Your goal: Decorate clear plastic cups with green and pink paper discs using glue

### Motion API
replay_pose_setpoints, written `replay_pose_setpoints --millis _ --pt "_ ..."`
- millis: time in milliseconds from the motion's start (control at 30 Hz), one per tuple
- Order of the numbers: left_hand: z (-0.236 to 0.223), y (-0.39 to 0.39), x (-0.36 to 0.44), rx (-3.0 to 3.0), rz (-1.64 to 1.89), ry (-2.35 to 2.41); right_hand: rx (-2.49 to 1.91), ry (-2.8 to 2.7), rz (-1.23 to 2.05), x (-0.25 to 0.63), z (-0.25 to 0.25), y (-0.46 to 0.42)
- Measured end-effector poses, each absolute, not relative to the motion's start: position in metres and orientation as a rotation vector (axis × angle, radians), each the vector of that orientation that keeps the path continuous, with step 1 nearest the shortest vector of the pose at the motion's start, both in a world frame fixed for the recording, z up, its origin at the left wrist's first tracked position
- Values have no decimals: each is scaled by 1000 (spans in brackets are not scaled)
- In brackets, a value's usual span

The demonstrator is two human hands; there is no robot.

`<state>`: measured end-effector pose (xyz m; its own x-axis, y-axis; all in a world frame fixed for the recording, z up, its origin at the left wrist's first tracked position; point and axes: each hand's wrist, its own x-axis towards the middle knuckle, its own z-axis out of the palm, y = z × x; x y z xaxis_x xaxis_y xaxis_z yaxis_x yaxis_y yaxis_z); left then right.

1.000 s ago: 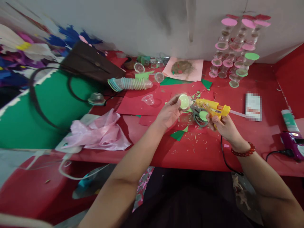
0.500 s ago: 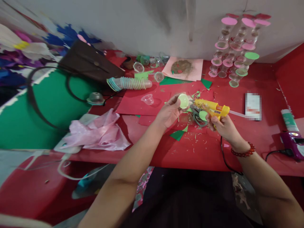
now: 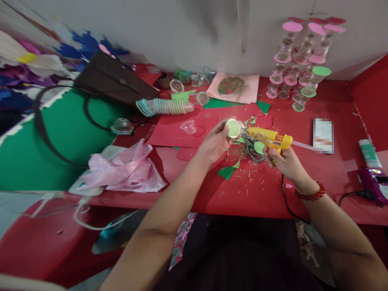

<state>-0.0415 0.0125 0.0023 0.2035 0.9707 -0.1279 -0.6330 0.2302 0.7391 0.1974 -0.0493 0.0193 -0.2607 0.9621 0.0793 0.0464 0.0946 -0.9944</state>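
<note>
My left hand is closed on a small clear plastic cup that looks pale green, its round face turned toward me. In my right hand is a yellow hot glue gun, with a clear glue stick poking out of its back. The nozzle points left and sits right beside the cup's edge; whether it touches I cannot tell. Below the gun lie dark-handled scissors and a light green paper disc. Another clear cup lies on red paper to the left.
Behind are a row of nested cups, a brown handbag and a pink sheet holding brown material. Strings of cups with paper discs hang at right, above a phone. Pink cloth lies left; a black cord crosses the front edge.
The cup in my left hand has tipped slightly and shifted a touch to the left. The glue gun has moved barely, staying beside the cup.
</note>
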Motion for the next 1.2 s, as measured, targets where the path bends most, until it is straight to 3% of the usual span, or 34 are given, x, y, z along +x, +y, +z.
replay_pose_setpoints --millis 1200 --pt "1 10 -39 599 1201 751 -1130 -1480 1245 199 22 -50"
